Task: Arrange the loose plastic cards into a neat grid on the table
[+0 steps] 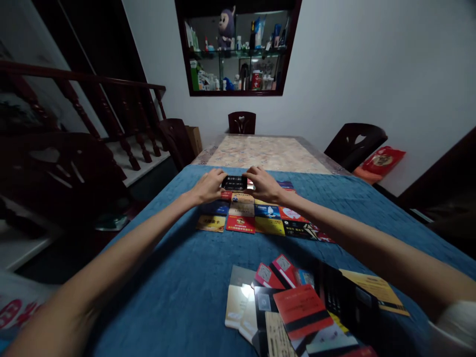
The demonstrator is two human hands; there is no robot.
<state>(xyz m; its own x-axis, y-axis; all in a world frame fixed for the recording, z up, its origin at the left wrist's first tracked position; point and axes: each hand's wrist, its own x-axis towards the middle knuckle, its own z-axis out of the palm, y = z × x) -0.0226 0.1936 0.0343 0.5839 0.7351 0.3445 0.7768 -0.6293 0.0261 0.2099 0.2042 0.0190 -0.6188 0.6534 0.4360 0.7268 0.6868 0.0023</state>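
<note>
Both arms stretch forward over the blue tablecloth (159, 287). Between my hands is a black card (235, 183) with white print, at the far side of a grid of cards. My left hand (210, 186) pinches its left edge, and my right hand (263, 185) has its fingers closed at the right edge. Nearer to me in the grid lie a red card (241, 224), a gold card (210, 223), a yellow card (269, 226) and a black VIP card (299, 230). My right hand and forearm hide part of the grid's right side.
A loose pile of cards, with a red striped card (303, 310) on top, lies close to me. Beyond the cloth the marble-patterned tabletop (260, 151) shows. Dark chairs (241, 122) stand around the table. A red bag (383, 162) is at the right, and a shelf cabinet (238, 52) is in the wall.
</note>
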